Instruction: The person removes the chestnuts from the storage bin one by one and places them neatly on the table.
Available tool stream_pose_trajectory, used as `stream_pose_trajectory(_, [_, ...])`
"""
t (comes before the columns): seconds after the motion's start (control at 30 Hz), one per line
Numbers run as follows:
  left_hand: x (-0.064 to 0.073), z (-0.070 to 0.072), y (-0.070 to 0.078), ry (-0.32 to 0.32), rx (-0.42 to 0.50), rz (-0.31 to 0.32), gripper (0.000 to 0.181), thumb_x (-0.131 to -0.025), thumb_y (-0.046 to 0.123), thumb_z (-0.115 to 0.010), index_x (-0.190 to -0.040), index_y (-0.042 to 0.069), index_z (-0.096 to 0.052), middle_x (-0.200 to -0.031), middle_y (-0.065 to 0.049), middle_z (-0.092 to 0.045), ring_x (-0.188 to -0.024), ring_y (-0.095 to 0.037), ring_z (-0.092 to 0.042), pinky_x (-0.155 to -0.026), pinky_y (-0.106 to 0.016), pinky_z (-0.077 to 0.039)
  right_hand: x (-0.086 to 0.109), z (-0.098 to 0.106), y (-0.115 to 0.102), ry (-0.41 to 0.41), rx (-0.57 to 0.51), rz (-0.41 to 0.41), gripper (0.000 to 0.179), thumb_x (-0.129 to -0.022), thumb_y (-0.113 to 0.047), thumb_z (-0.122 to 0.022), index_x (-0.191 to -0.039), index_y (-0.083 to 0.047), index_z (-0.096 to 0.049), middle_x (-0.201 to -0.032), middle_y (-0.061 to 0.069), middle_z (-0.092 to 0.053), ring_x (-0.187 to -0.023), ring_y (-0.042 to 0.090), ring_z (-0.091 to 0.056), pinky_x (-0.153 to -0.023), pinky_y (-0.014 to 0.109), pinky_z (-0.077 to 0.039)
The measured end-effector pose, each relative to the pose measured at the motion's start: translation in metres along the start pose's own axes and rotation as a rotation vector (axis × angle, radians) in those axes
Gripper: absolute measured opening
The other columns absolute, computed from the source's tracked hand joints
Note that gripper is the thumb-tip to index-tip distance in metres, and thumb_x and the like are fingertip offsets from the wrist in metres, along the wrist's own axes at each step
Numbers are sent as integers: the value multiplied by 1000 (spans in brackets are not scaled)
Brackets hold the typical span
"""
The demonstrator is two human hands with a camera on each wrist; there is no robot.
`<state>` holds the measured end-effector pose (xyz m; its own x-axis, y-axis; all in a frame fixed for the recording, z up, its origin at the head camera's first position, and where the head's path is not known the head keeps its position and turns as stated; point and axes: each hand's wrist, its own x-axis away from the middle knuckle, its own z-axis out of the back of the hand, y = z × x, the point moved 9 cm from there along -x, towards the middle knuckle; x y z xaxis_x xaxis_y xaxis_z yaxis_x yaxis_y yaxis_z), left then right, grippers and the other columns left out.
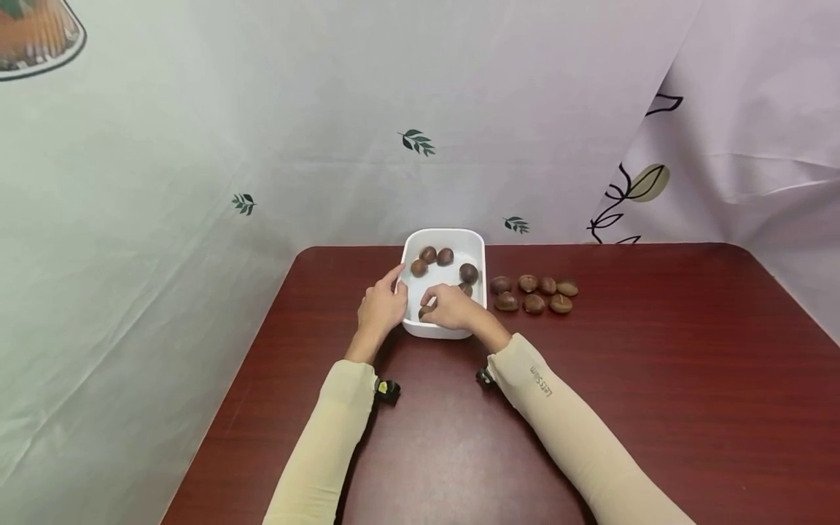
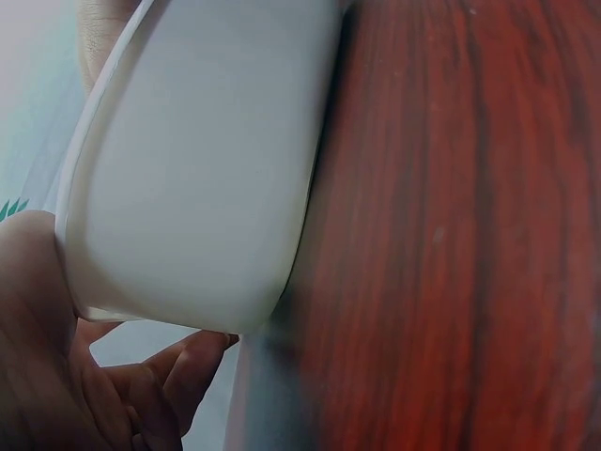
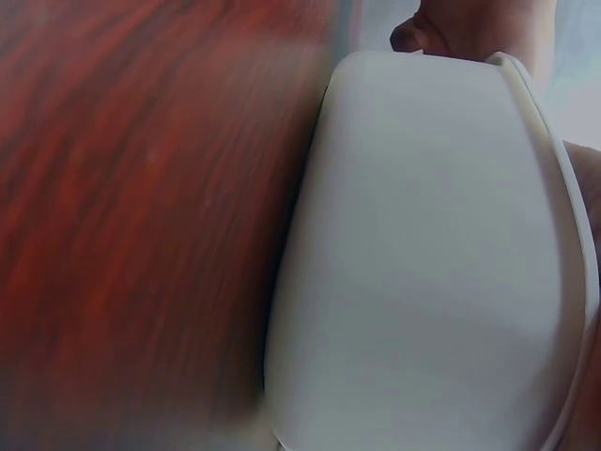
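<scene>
A white plastic container (image 1: 444,332) with rounded corners stands on the table and holds several brown chestnuts (image 1: 445,256). My left hand (image 1: 382,305) grips its left side, the thumb at the rim and the fingers along the outer wall; in the left wrist view, fingers (image 2: 192,371) touch that wall. Reaching over the near rim, my right hand (image 1: 453,308) pinches a chestnut (image 1: 425,312) inside, near the front left corner. Another chestnut (image 1: 466,289) is partly covered by this hand. The right wrist view mostly shows the container's outer wall (image 3: 432,254).
Right of the container, several more chestnuts (image 1: 534,303) lie in two loose rows on the dark red wooden table (image 1: 656,379). A pale cloth backdrop (image 1: 328,146) with leaf prints rises behind the table's far edge.
</scene>
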<state>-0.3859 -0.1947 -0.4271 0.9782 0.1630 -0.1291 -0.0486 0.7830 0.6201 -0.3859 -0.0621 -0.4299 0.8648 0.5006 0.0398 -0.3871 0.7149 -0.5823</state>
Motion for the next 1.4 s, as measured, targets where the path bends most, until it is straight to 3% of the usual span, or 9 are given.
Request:
stream_pose_trajectory(0.23, [0, -1, -2, 0, 3, 8, 48, -97, 33, -43, -143, 37, -53, -129, -12, -65, -97, -41, -66, -74, -57, -49, 0, -2, 1, 3, -5, -4, 23, -84, -19, -71, -103, -6, -70, -91, 4, -73, -86, 19, -65, -83, 35, -50])
stream_pose_trajectory(0.6, [-1, -1, 0, -13, 7, 8, 48, -98, 34, -43, -145, 36, -51, -133, -11, -63, -98, -40, -65, -75, -56, -49, 1, 2, -2, 3, -8, 11, 25, -86, -17, -69, -106, -4, -72, -90, 6, -74, -81, 15, -67, -77, 31, -51])
stream_pose_trajectory(1.4, [-1, -2, 0, -13, 7, 6, 47, -98, 33, -43, -144, 36, -52, -132, -10, -63, -100, -41, -65, -75, -56, -49, 2, 2, -2, 9, -3, 4, 24, -85, -19, -71, -105, -5, -71, -92, 6, -75, -84, 16, -68, -80, 32, -51])
